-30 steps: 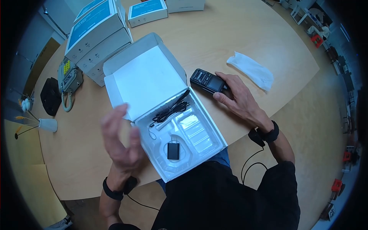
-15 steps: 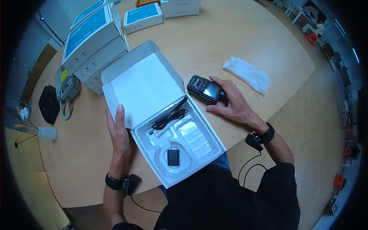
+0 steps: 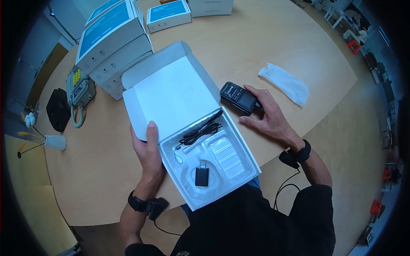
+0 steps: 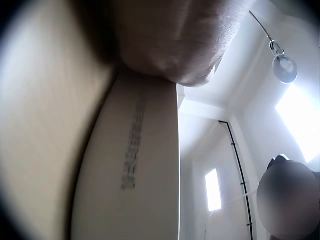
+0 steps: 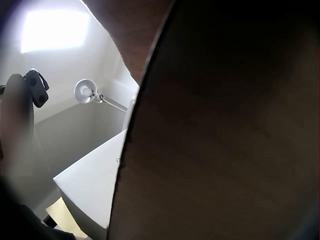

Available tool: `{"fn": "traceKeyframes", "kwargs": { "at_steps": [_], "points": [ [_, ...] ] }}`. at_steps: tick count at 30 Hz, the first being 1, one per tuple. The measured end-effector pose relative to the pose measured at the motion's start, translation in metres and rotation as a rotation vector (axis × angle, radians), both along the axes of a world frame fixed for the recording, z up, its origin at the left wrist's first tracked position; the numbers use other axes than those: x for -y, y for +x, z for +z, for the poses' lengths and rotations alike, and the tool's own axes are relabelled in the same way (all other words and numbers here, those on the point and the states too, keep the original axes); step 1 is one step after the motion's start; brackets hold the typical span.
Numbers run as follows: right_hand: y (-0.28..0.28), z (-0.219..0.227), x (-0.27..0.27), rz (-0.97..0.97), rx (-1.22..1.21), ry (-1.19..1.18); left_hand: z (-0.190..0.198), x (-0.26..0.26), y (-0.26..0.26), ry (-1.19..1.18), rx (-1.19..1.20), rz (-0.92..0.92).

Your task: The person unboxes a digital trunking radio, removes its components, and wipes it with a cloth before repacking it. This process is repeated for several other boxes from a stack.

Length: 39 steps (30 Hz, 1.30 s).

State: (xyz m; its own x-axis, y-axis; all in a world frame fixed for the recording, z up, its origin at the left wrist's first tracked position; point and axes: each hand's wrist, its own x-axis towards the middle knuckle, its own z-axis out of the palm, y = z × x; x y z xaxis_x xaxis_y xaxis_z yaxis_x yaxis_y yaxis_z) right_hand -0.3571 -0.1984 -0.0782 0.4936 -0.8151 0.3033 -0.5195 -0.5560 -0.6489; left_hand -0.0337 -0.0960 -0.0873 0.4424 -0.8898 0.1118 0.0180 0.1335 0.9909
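An open white box (image 3: 252, 153) lies in front of me, its lid folded back. A clear plastic tray in it carries a black charger plug (image 3: 201, 176) and a coiled black cable (image 3: 200, 133). My left hand (image 3: 147, 151) grips the box's left side, thumb over the lid's side flap and fingers behind. In the left wrist view, that hand is against the box's printed side (image 4: 150, 170). A black handheld radio (image 3: 239, 98) with a small screen lies right of the box. Around its lower end, my right hand (image 3: 273, 121) is spread loosely, fingers at one edge, thumb beside the other.
A white cloth-like pouch (image 3: 284, 83) lies beyond the right hand. Blue-topped boxes (image 3: 111, 38) are stacked at back left, with another box (image 3: 168, 16) beside them. A desk phone (image 3: 81, 89), a black pouch (image 3: 57, 110) and a white vase (image 3: 55, 142) stand left. The table edge (image 3: 273, 158) curves past my right wrist.
My left hand has come down from the air onto the box's left side. The right thumb has moved off the radio's edge, and the radio stays on the table.
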Motion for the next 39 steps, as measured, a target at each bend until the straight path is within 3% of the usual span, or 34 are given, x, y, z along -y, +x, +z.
{"fn": "traceKeyframes", "kwargs": {
  "at_steps": [8,15,24,27,29,30,36,39],
  "points": [
    [0.005,0.0,0.002,-0.02,0.007,-0.016,0.009,-0.015,-0.022,0.041,-0.07,0.07],
    [0.008,-0.007,0.015,-0.101,-0.03,-0.15,-0.008,-0.017,0.015,-0.029,0.087,0.14],
    [0.004,0.004,0.015,-0.073,0.053,0.011,-0.014,-0.009,0.019,-0.074,0.124,0.169],
    [0.01,0.041,0.024,-0.021,-0.095,-0.013,-0.017,-0.008,0.021,-0.078,0.122,0.175],
    [0.02,0.062,0.027,0.02,-0.388,0.224,-0.018,-0.008,0.022,-0.077,0.115,0.166],
    [0.017,0.044,0.037,0.057,-0.359,0.069,-0.017,-0.008,0.022,-0.086,0.128,0.166],
    [0.008,0.03,0.045,0.075,-0.315,-0.09,-0.017,-0.006,0.021,-0.126,0.16,0.192],
    [0.008,0.03,0.046,0.057,-0.235,-0.017,-0.016,-0.006,0.02,-0.132,0.161,0.184]
  ]
}}
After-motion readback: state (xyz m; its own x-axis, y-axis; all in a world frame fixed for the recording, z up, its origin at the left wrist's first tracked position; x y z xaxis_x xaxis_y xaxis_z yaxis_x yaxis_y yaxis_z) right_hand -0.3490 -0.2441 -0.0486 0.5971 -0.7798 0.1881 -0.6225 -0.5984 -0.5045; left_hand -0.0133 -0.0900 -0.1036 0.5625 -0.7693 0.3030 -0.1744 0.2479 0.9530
